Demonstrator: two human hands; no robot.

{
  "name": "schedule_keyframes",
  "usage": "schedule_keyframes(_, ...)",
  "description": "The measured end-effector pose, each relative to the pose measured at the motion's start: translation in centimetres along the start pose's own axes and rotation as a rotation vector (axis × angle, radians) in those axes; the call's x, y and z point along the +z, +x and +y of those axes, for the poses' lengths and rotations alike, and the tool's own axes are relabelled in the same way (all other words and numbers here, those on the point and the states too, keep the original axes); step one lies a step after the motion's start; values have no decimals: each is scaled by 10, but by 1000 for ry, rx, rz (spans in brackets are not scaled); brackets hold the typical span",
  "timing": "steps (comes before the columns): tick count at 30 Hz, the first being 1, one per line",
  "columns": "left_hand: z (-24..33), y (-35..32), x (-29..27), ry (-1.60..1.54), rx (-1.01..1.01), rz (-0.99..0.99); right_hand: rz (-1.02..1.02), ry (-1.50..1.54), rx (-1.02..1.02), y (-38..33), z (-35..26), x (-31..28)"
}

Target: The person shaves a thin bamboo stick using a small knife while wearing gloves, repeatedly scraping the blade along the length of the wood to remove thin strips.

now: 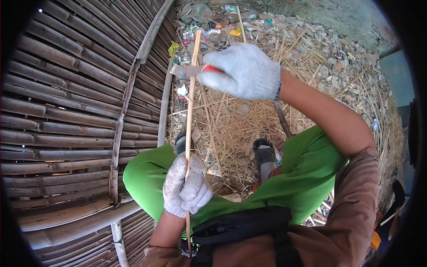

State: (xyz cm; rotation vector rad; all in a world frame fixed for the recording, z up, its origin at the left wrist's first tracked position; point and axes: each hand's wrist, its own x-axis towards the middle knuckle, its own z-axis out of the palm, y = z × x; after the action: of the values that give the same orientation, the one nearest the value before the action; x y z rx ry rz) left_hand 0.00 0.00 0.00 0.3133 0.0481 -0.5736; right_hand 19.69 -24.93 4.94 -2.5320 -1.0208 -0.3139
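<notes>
My left hand (187, 184), in a whitish knit glove, is closed around a long, thin bamboo strip (191, 107) above my left thigh. The strip stands lengthwise in the view, its lower end running down past my wrist and its upper end reaching toward the littered ground. Farther up, my right hand (244, 71), gloved the same way, is closed on a knife (212, 68) with red on its handle. The blurred blade points left and crosses the strip near its upper part; whether it touches or cuts in cannot be made out. The glove hides most of the handle.
A wall of horizontal bamboo poles (80, 142) rises close on my left. Dry straw (231, 124) covers the ground between my sandalled feet, with rubble and plastic litter (218, 31) beyond. A concrete wall (342, 20) stands at the far right.
</notes>
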Motion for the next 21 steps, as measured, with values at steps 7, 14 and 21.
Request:
schedule_keyframes(7, 4, -4, 5, 113, 49, 127, -3, 32, -106, -14, -28, 3)
schedule_keyframes(14, 5, -5, 10, 201, 69, 114, 10, 78, -164, -23, -40, 13)
schedule_keyframes(21, 4, -2, 11, 116, 18, 138, 109, -58, -72, -6, 7, 2)
